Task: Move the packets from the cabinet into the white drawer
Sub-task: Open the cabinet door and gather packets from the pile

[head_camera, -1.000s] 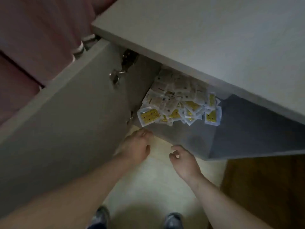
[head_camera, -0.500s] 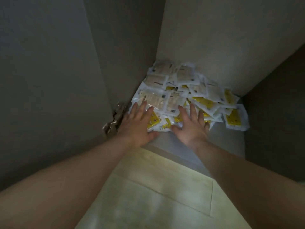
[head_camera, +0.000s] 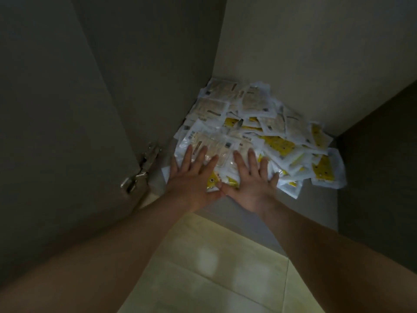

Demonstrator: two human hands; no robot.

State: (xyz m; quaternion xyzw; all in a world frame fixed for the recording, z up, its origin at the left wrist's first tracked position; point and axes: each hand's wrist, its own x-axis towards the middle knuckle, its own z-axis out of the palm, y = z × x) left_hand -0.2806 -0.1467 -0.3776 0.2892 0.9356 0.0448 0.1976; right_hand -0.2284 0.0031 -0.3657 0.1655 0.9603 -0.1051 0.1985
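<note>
A heap of several white packets (head_camera: 266, 132), some with yellow labels, some beige, lies in the back left corner of the grey cabinet floor (head_camera: 316, 204). My left hand (head_camera: 194, 177) lies flat on the heap's near left edge with straight, spread fingers. Beside it, my right hand (head_camera: 250, 177) lies flat on the near middle of the heap, its fingers spread too. The two thumbs almost meet over a yellow packet (head_camera: 213, 180). Neither hand holds a packet. The white drawer is out of view.
The open cabinet door (head_camera: 56, 132) stands at the left, with a metal hinge (head_camera: 144, 166) close to my left hand. The cabinet's back wall (head_camera: 316, 53) and dark right wall (head_camera: 379, 177) close in the heap. Pale floor tiles (head_camera: 214, 267) lie below.
Both hands have reached from in front of the cabinet into it and now lie on the packets. Since half a second ago they have slid slightly further onto the heap and closer together.
</note>
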